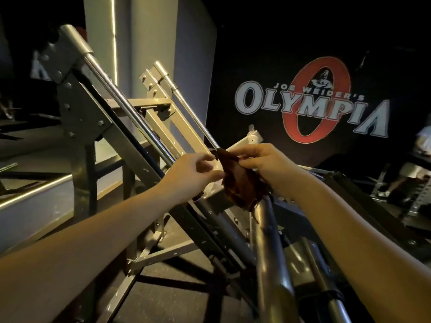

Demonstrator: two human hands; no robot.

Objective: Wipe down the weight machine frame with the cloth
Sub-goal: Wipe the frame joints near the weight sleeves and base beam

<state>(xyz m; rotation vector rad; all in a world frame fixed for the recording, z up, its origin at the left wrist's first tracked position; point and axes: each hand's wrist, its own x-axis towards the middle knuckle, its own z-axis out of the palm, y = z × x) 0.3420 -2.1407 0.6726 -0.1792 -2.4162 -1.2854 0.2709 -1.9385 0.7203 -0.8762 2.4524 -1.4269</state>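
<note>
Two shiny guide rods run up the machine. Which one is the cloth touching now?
The farther, thinner rod on the right: its lower end meets the brown cloth held by both hands. The thicker near rod passes left of the cloth.

Dark wall with Olympia logo [312,101], grey pillar [149,54], dark floor [177,269]

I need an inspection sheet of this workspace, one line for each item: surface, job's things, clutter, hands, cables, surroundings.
Surface: dark floor under the machine, no spills seen.
Job's things: dark brown cloth held bunched over the weight machine frame; chrome guide rods slope up to the left.
Clutter: nothing seen.
Hands: left hand pinches the cloth's edge with its fingers; right hand grips the cloth from the other side.
Cables: nothing seen.
Surroundings: dim room, black wall with an Olympia logo, grey pillar, another rack at far right.
</note>
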